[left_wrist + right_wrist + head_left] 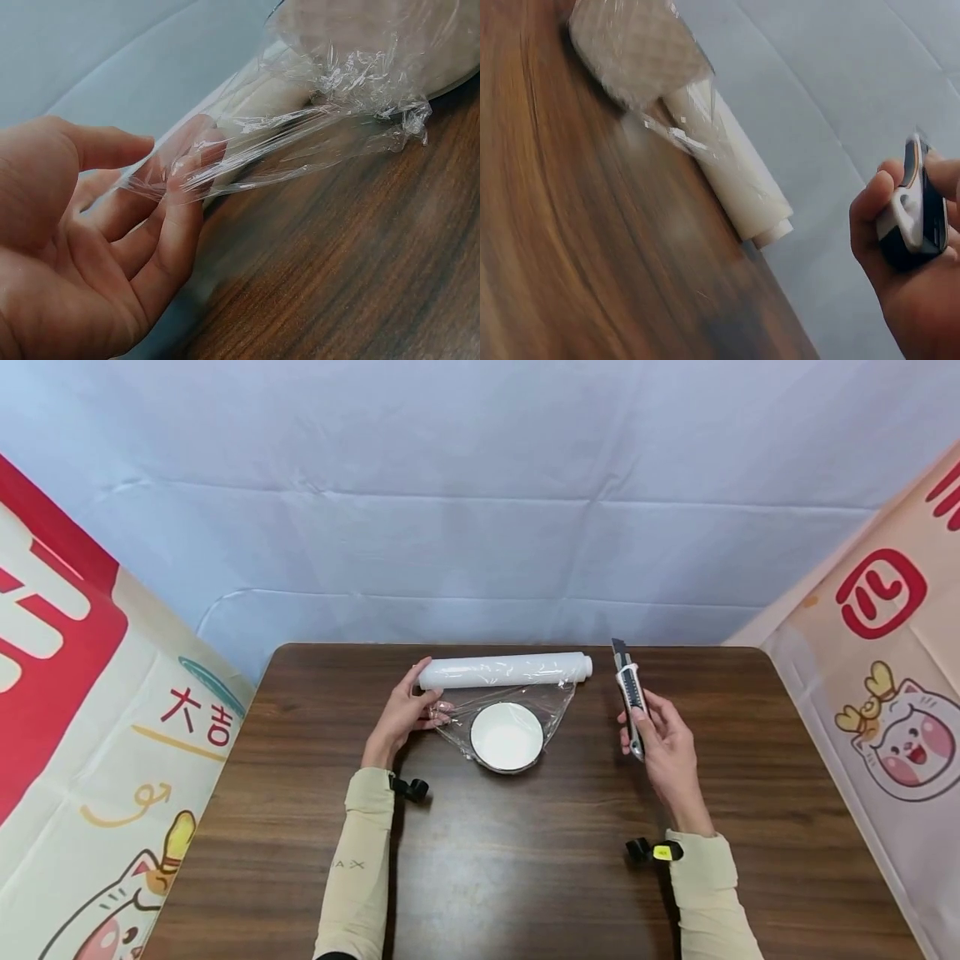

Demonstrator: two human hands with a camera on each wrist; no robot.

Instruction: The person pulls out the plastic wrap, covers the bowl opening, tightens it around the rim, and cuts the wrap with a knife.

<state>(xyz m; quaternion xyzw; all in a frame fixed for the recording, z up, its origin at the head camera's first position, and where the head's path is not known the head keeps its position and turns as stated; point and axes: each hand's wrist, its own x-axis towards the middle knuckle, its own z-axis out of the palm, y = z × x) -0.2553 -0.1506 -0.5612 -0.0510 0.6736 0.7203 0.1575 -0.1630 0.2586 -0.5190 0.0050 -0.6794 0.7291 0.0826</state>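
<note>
A round white bowl (507, 737) with a dark rim and a quilted side (641, 49) stands mid-table under clear plastic wrap (352, 82). The wrap runs back to its white roll (502, 671), which lies crosswise behind the bowl. At the roll's left end is my left hand (405, 714). Its loosely bent fingers (176, 217) touch the wrap's stretched edge, with the thumb held apart from them. Right of the bowl, my right hand (663, 739) grips a utility knife (630, 702) above the table, its dark blade out and pointing away from me.
The brown wooden table (510, 868) ends just behind the roll, where a pale cloth backdrop (465, 543) hangs. Printed cloth panels stand at left (135, 718) and right (892, 710). A dark wrist camera (411, 789) sits on my left wrist.
</note>
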